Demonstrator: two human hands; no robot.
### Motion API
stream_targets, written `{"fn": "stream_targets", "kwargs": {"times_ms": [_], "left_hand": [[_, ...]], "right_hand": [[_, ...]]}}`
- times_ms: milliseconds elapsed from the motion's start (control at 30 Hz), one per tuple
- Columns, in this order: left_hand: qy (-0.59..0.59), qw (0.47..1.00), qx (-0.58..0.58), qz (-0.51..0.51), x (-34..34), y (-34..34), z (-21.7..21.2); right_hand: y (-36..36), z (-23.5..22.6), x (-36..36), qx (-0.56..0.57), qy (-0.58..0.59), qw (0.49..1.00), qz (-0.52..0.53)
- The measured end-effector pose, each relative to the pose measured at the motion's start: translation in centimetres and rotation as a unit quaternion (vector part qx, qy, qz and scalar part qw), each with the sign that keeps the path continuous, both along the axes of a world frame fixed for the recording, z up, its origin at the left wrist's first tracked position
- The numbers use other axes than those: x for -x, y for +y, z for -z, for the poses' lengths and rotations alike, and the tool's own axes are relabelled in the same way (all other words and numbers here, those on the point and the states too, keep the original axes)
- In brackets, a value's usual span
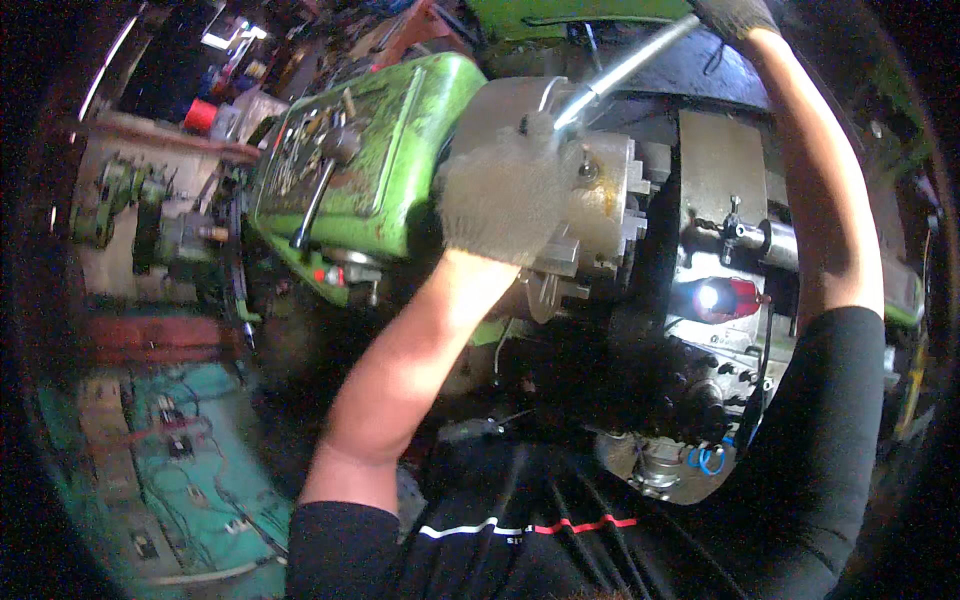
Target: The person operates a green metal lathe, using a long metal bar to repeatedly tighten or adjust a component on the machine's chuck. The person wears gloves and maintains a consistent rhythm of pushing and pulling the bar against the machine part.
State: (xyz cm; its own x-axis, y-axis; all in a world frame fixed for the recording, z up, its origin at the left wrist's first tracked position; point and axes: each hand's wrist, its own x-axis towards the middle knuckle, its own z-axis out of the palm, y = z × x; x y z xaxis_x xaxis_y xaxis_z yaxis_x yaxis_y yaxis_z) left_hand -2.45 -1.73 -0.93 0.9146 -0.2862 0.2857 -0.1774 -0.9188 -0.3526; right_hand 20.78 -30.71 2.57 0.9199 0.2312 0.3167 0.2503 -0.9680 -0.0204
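Note:
A large metal lathe chuck (605, 195) with stepped jaws sits beside the green headstock (430, 115). My left hand (505, 195), in a grey work glove, lies over the chuck with its fingers curled around the lower end of a long metal bar (640, 62); the glove hides how the bar meets the chuck. Up at the bar's far end, my right hand (737, 18), gloved too and partly cut off by the top edge, is closed around it. The bar slants up to the right between my hands.
Small tools lie in a tray (335, 150) on the headstock, with a ball-ended lever (322, 190) over it. A lit red lamp (725, 299) shines right of the chuck, near the lathe's carriage (725, 370). A teal surface (205, 450) with scattered parts is at lower left.

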Motion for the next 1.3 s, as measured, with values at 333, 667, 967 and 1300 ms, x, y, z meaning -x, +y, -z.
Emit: {"fn": "stream_targets", "kwargs": {"times_ms": [333,667,967,1300], "left_hand": [[-0.112,0.970,0.113,0.186,-2.9,5.7,0.8],[0.100,0.955,0.147,0.235,-5.6,5.1,-2.4],[0.091,0.952,0.154,0.248,-6.2,6.4,-2.5],[0.112,0.908,0.136,0.381,-14.2,5.9,-0.8]], "right_hand": [[-6.0,1.4,7.6,0.149,-0.014,0.989,0.000],[-9.1,-3.1,24.8,0.040,0.081,0.993,0.077],[-7.6,-1.6,24.7,0.028,0.057,0.986,0.155],[2.4,-3.7,34.8,0.026,0.128,0.929,0.347]]}}
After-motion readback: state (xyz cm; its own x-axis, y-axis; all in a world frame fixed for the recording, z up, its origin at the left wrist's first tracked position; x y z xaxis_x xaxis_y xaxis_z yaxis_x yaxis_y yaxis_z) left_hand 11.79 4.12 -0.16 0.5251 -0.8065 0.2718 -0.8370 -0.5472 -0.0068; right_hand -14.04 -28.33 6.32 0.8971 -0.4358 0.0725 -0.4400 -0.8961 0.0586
